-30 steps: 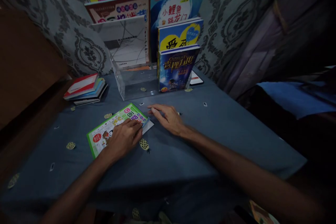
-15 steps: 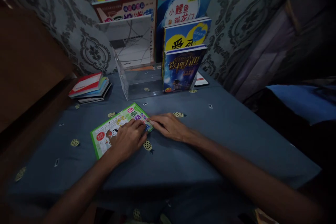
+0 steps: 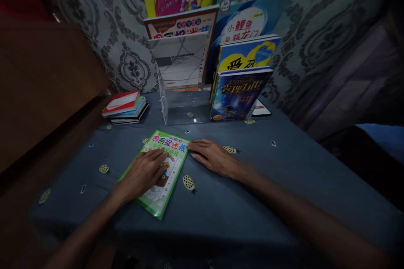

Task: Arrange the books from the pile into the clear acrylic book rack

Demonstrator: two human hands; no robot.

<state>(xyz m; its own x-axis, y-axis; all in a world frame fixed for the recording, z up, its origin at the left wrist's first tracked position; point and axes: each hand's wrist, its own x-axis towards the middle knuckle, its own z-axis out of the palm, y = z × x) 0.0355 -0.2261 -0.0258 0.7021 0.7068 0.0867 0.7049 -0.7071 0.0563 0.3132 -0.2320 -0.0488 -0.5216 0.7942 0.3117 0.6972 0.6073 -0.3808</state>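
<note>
A thin green-bordered children's book [image 3: 172, 148] lies flat on the blue tablecloth [image 3: 240, 193]. My left hand [image 3: 143, 172] rests palm down on its cover, fingers stretched out. My right hand [image 3: 213, 157] lies flat on the cloth with its fingertips touching the book's upper right corner. Neither hand grips anything.
A clear acrylic stand [image 3: 184, 107] at the back holds upright books, a dark blue one [image 3: 240, 92] in front. A small stack of books [image 3: 124, 107] lies at the back left. A wooden panel [image 3: 47, 84] stands on the left, patterned wallpaper behind.
The book has turned from slanting sideways to nearly lengthwise toward me. My left hand slid down onto its middle; my right hand came in to its corner. The camera shifted left.
</note>
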